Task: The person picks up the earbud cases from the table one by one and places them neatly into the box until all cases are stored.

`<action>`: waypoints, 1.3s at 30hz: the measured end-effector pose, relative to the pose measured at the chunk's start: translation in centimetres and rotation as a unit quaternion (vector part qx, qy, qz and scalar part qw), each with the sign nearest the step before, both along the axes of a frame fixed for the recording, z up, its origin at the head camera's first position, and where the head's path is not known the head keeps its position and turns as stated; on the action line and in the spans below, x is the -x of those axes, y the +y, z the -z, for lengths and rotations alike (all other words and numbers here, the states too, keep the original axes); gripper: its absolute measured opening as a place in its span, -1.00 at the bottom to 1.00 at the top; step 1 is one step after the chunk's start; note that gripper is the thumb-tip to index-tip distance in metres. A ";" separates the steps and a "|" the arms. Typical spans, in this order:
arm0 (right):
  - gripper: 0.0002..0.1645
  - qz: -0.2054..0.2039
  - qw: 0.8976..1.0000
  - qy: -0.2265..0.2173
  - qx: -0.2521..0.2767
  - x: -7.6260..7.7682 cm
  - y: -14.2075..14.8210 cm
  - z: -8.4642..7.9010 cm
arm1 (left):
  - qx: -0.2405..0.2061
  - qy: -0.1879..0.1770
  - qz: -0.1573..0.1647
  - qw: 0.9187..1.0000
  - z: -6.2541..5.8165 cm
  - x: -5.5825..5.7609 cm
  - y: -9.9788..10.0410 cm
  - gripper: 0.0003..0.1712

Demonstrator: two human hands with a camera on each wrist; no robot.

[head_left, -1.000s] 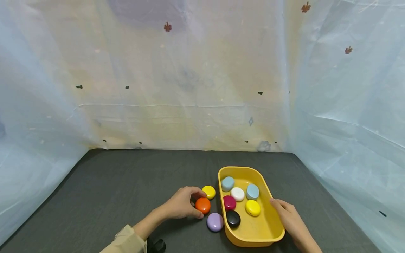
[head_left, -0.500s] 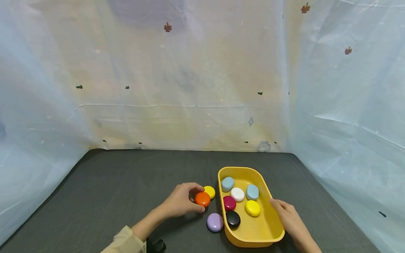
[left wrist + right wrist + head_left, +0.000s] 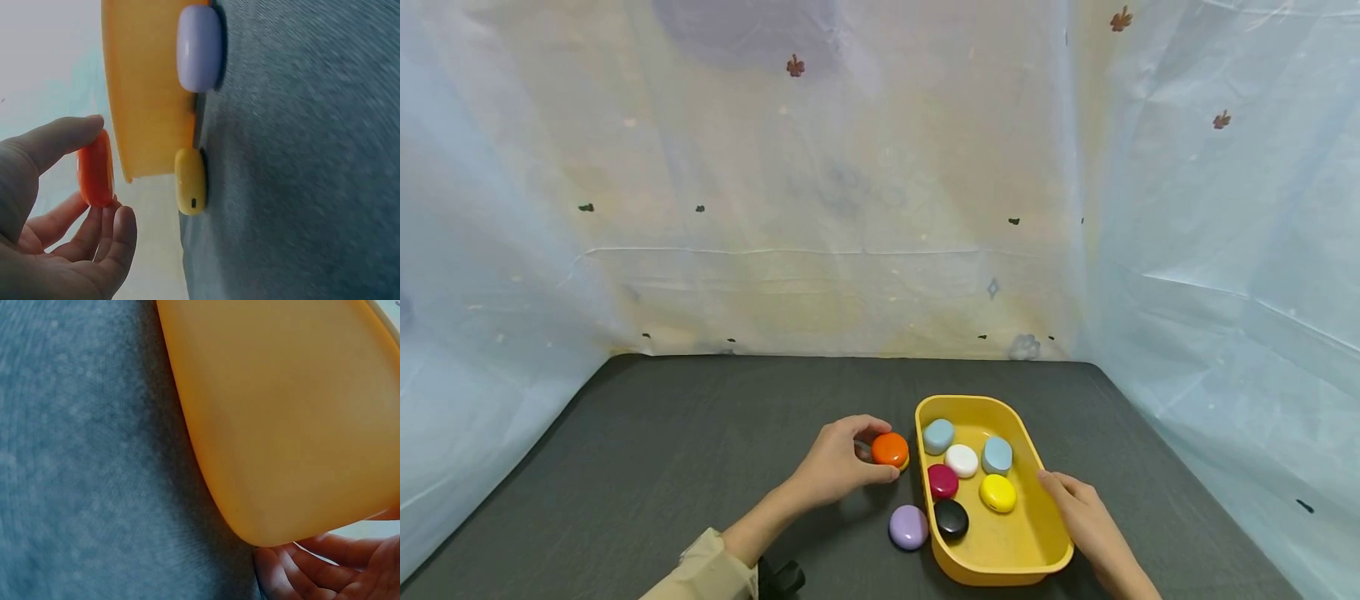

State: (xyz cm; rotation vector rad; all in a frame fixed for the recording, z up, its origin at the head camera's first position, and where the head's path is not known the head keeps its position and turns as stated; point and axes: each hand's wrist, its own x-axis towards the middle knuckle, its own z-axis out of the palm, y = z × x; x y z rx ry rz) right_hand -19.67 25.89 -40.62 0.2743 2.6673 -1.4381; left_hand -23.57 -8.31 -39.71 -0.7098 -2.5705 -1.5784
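Note:
My left hand (image 3: pixel 838 458) pinches a glossy orange rounded disc (image 3: pixel 890 449) between thumb and fingertips. In the left wrist view the orange disc (image 3: pixel 95 170) is raised off the table. Below it lies a yellow disc (image 3: pixel 190 181) with a small dark slot in its edge, mostly covered in the head view. A lilac disc (image 3: pixel 908 527) rests nearer me, beside the yellow tray (image 3: pixel 1056 546). My right hand (image 3: pixel 1092 527) grips the tray's right rim, thumb at the top; the right wrist view shows its curled fingers (image 3: pixel 325 565) against the outer wall.
Inside the tray lie two light blue discs (image 3: pixel 997 456), a white one (image 3: pixel 961 460), a crimson one (image 3: pixel 943 482), a yellow one (image 3: pixel 997 493) and a black one (image 3: pixel 951 520). Pale plastic sheeting (image 3: pixel 850 208) encloses the dark grey table (image 3: pixel 700 433) at the back and sides.
My left hand has lifted the orange disc and carried it away from me and slightly right, over the loose yellow disc. The right hand and tray have kept their place.

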 end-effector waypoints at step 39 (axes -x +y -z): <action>-0.31 -0.002 1.000 0.009 0.014 -0.3 0.0 -0.1 | -0.019 0.080 0.112 0.990 -2.5 -1.8 8.1 -0.44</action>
